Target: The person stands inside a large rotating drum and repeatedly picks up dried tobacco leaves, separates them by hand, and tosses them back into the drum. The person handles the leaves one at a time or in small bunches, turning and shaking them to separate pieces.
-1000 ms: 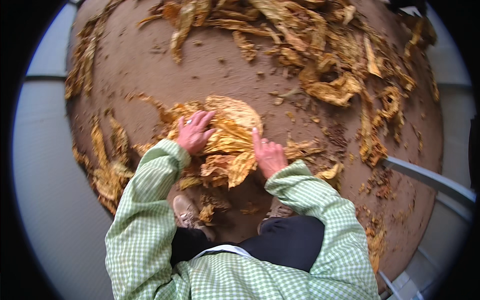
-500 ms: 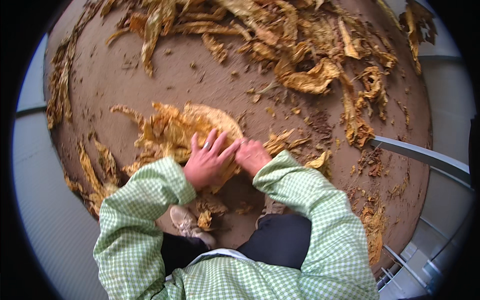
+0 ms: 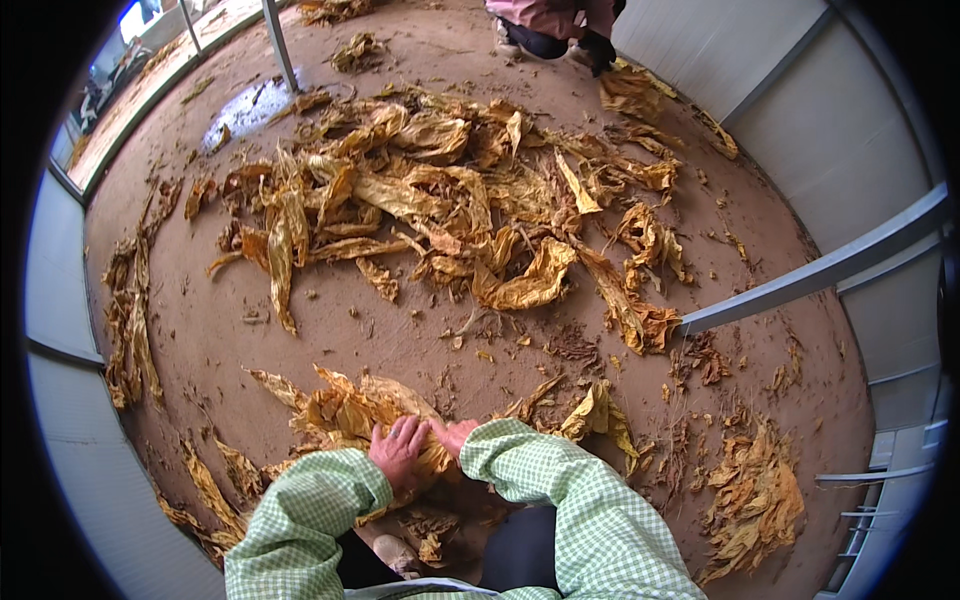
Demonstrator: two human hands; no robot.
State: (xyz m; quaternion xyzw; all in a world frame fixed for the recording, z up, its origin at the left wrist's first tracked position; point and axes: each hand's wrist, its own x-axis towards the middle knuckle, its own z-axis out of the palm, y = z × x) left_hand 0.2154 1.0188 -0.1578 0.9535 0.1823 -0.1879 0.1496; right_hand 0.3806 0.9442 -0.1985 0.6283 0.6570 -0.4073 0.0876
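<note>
Left grip (image 3: pixel 398 450) beside right grip (image 3: pixel 455 437)

Soft, diffuse light covers the brown floor (image 3: pixel 190 290) with faint shadows, brightest at the upper-left opening (image 3: pixel 138 18), while fisheye distortion curves the grey wall (image 3: pixel 700 45).

Head fisheye, downward, hands (image 3: pixel 400 450) seemingly near

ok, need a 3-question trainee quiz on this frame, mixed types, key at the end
1. Multiple choice: what is under the left hand?
A) metal post
B) leaves
C) wall panel

2. True or false: the right hand is close beside the left.

3. Fill in: the other person, at the top of the view, wears a ____ top.

Key: 1. B; 2. True; 3. pink
</note>
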